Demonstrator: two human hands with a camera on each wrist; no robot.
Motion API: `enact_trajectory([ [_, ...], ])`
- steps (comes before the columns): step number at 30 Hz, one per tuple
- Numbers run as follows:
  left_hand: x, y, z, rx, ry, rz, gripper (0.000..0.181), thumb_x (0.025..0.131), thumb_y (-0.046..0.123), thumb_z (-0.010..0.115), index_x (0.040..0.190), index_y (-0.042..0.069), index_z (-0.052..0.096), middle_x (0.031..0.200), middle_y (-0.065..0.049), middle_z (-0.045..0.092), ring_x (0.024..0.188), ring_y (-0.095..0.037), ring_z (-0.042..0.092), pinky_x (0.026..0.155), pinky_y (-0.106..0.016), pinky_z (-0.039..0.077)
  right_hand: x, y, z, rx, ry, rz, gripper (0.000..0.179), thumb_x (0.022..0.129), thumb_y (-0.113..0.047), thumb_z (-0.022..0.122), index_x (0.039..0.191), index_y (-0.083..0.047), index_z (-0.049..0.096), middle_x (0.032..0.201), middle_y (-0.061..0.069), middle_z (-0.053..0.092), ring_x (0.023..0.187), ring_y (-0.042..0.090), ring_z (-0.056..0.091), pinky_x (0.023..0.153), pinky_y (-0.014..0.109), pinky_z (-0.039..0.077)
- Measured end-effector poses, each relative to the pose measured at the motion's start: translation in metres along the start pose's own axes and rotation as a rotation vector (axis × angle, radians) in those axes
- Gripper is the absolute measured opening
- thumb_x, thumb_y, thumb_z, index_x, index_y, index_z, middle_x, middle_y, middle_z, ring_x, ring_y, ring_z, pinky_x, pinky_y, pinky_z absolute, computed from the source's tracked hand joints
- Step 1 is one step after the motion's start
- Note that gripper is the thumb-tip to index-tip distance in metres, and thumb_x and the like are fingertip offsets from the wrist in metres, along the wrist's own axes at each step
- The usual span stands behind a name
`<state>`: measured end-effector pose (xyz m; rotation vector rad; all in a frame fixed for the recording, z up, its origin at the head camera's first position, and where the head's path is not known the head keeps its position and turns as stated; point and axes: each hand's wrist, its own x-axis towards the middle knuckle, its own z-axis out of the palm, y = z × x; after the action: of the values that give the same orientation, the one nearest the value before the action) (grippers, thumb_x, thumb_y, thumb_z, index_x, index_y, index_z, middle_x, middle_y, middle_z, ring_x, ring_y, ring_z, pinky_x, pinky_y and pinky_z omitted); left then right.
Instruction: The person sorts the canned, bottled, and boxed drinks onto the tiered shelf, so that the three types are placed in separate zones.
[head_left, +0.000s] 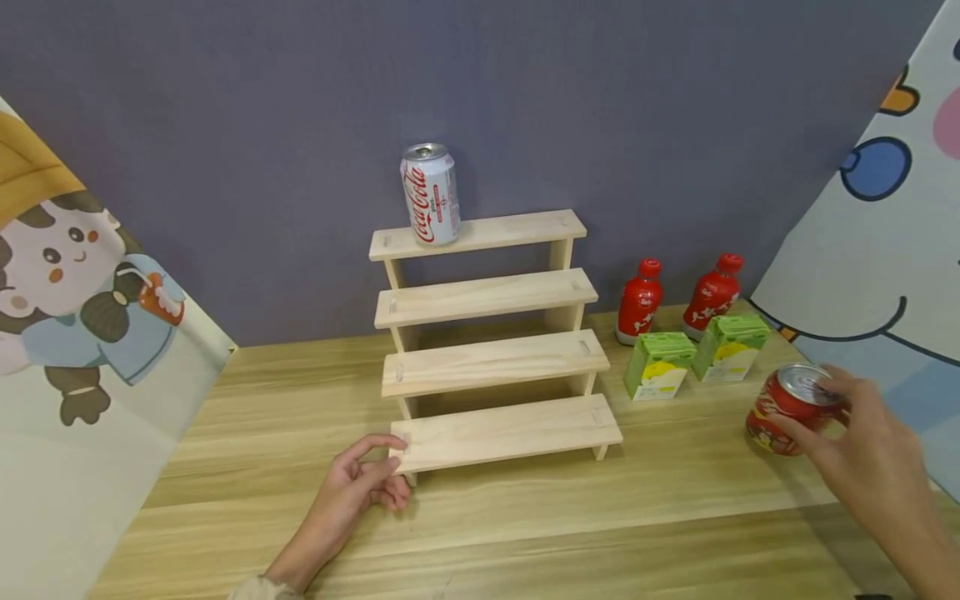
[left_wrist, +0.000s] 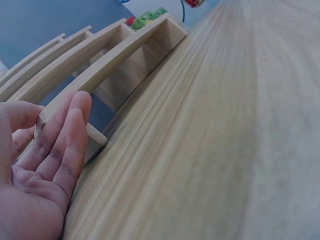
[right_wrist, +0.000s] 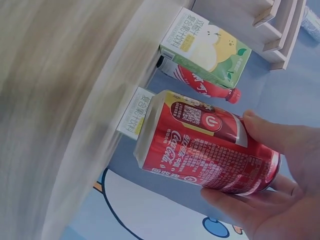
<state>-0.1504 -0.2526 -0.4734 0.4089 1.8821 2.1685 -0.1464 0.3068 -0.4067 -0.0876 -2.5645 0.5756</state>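
At the right, my right hand [head_left: 873, 450] grips a red Coca-Cola can [head_left: 795, 408] between thumb and fingers near its top. The can [right_wrist: 200, 145] leans a little; whether its base touches the table cannot be told. My left hand [head_left: 360, 483] pinches the left end of the lowest step of a wooden tiered shelf [head_left: 502, 433]. In the left wrist view, the left hand's fingers [left_wrist: 75, 135] curl about that step's end. A white Coca-Cola can [head_left: 431, 196] stands upright on the left part of the top step. The lower steps carry nothing.
Two green juice boxes, one nearer the shelf [head_left: 660, 367] and one farther right [head_left: 731, 348], stand on the wooden table [head_left: 525, 533]. Behind them are two red bottles [head_left: 640, 300] [head_left: 712, 293]. A grey wall [head_left: 300, 167] rises behind; cartoon panels flank both sides.
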Motion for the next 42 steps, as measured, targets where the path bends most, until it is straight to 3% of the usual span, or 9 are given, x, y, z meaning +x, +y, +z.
enact_trajectory([
  [8, 0.0, 0.001, 0.0, 0.004, -0.004, -0.001, 0.033, 0.105, 0.009, 0.05, 0.132, -0.008, 0.045, 0.081, -0.009, 0.074, 0.071, -0.021, 0.071, 0.062, -0.03, 0.06, -0.001, -0.006, -0.005, 0.015, 0.042, -0.064, 0.093, 0.067, 0.008, 0.087, 0.142, 0.007, 0.032, 0.121, 0.04, 0.052, 0.097, 0.061, 0.056, 0.073, 0.071, 0.046],
  [14, 0.0, -0.001, 0.0, -0.003, -0.006, 0.007, 0.032, 0.104, 0.008, 0.05, 0.132, -0.008, 0.045, 0.081, -0.008, 0.075, 0.071, -0.02, 0.071, 0.062, -0.03, 0.06, 0.004, -0.013, -0.01, 0.025, 0.086, -0.148, 0.09, 0.062, 0.008, 0.089, 0.138, 0.009, 0.04, 0.121, 0.038, 0.056, 0.094, 0.056, 0.061, 0.073, 0.066, 0.044],
  [26, 0.0, 0.0, 0.0, -0.007, -0.008, 0.006, 0.034, 0.104, 0.01, 0.051, 0.132, -0.009, 0.045, 0.081, -0.009, 0.074, 0.07, -0.02, 0.071, 0.062, -0.029, 0.06, 0.019, -0.035, -0.017, 0.053, 0.115, -0.189, 0.093, 0.065, 0.007, 0.088, 0.144, 0.005, 0.04, 0.118, 0.039, 0.057, 0.095, 0.059, 0.059, 0.076, 0.067, 0.044],
  [29, 0.0, 0.001, 0.0, -0.004, -0.002, 0.0, 0.034, 0.104, 0.01, 0.051, 0.132, -0.008, 0.045, 0.081, -0.009, 0.074, 0.07, -0.02, 0.071, 0.062, -0.029, 0.06, 0.022, -0.042, -0.019, 0.069, 0.133, -0.226, 0.097, 0.062, 0.008, 0.09, 0.145, 0.004, 0.041, 0.118, 0.038, 0.058, 0.094, 0.058, 0.06, 0.102, 0.032, 0.05],
  [32, 0.0, 0.001, 0.0, -0.002, 0.001, -0.007, 0.034, 0.104, 0.011, 0.051, 0.132, -0.008, 0.045, 0.081, -0.009, 0.074, 0.07, -0.02, 0.071, 0.062, -0.029, 0.06, 0.025, -0.047, -0.021, 0.08, 0.166, -0.289, 0.098, 0.057, 0.008, 0.092, 0.143, 0.003, 0.045, 0.114, 0.035, 0.062, 0.091, 0.056, 0.063, 0.093, -0.006, 0.025],
  [33, 0.0, 0.001, 0.0, -0.002, 0.001, -0.009, 0.034, 0.104, 0.011, 0.051, 0.132, -0.008, 0.045, 0.081, -0.009, 0.074, 0.07, -0.02, 0.071, 0.062, -0.029, 0.06, 0.026, -0.049, -0.021, 0.085, 0.172, -0.305, 0.099, 0.056, 0.008, 0.092, 0.143, 0.003, 0.045, 0.113, 0.034, 0.063, 0.09, 0.055, 0.063, 0.085, -0.01, 0.018],
  [36, 0.0, 0.001, 0.0, -0.002, -0.001, -0.01, 0.034, 0.104, 0.011, 0.051, 0.132, -0.008, 0.046, 0.081, -0.009, 0.074, 0.07, -0.02, 0.071, 0.062, -0.029, 0.06, 0.028, -0.054, -0.022, 0.092, 0.177, -0.328, 0.099, 0.056, 0.008, 0.092, 0.143, 0.002, 0.046, 0.112, 0.031, 0.064, 0.089, 0.054, 0.064, 0.086, -0.009, 0.02],
  [37, 0.0, 0.001, 0.0, -0.002, -0.002, -0.01, 0.034, 0.104, 0.011, 0.051, 0.132, -0.008, 0.046, 0.081, -0.009, 0.074, 0.07, -0.02, 0.071, 0.062, -0.029, 0.06, 0.029, -0.055, -0.022, 0.098, 0.179, -0.332, 0.098, 0.056, 0.006, 0.092, 0.143, 0.001, 0.046, 0.114, 0.03, 0.064, 0.096, 0.043, 0.068, 0.086, -0.009, 0.021],
  [42, 0.0, 0.001, -0.001, 0.0, -0.006, -0.006, 0.033, 0.104, 0.011, 0.051, 0.132, -0.008, 0.046, 0.081, -0.008, 0.075, 0.07, -0.019, 0.071, 0.062, -0.029, 0.06, 0.034, -0.063, -0.023, 0.104, 0.18, -0.364, 0.091, 0.061, 0.0, 0.093, 0.141, 0.001, 0.049, 0.123, 0.028, 0.063, 0.097, 0.042, 0.069, 0.087, -0.009, 0.022],
])
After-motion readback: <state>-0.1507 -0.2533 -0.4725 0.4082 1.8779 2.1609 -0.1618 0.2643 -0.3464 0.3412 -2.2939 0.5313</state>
